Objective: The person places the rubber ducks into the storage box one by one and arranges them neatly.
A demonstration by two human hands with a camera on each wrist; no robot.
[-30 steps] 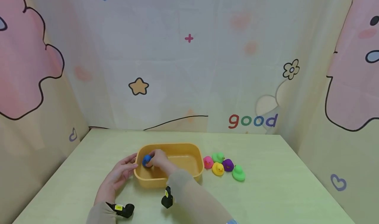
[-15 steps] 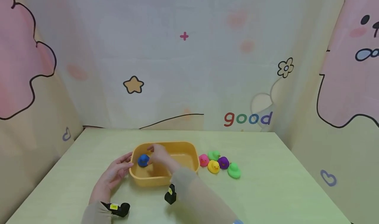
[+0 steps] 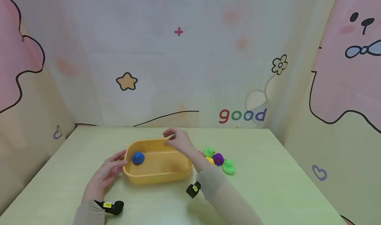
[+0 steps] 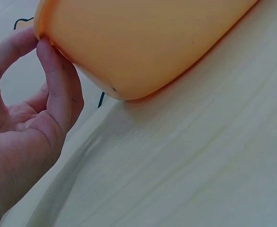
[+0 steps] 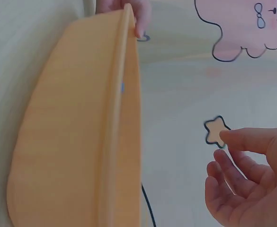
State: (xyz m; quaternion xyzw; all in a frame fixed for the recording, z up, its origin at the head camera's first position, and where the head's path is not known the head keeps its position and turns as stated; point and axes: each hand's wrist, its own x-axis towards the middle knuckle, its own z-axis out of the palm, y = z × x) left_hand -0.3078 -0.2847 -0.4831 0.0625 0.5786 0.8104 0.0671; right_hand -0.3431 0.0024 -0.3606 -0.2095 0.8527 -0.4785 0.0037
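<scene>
- Left hand (image 3: pixel 108 170) has the left end of the orange tub (image 3: pixel 166 163), rim pinched between thumb and fingers, which you can see pretty well from the left wrist camera.
- Right hand (image 3: pixel 180 140) is up over the tub's far rim, toward its right half. Fingers loosely bent, a small gap between thumb and index, and it's got hold of nothing.
- Blue toy (image 3: pixel 138 158) sits inside the tub, down at the left end, near the left hand but with the tub wall in between. Right hand's well apart from it.
- Tub itself is on the pale table (image 3: pixel 282 192).
- More little toys just right of the tub: a green duck (image 3: pixel 209 152) at the back, a purple toy (image 3: pixel 218 159), and another green one (image 3: pixel 228 167) nearest the person. The yellow toy (image 3: pixel 210 160) and pink toy (image 3: pixel 200 153) are partly hidden behind the right forearm.
- Both sleeves are greyish, with a black gadget at each wrist.
- Cartoon-print backdrop behind it all, "good" lettering included.
</scene>
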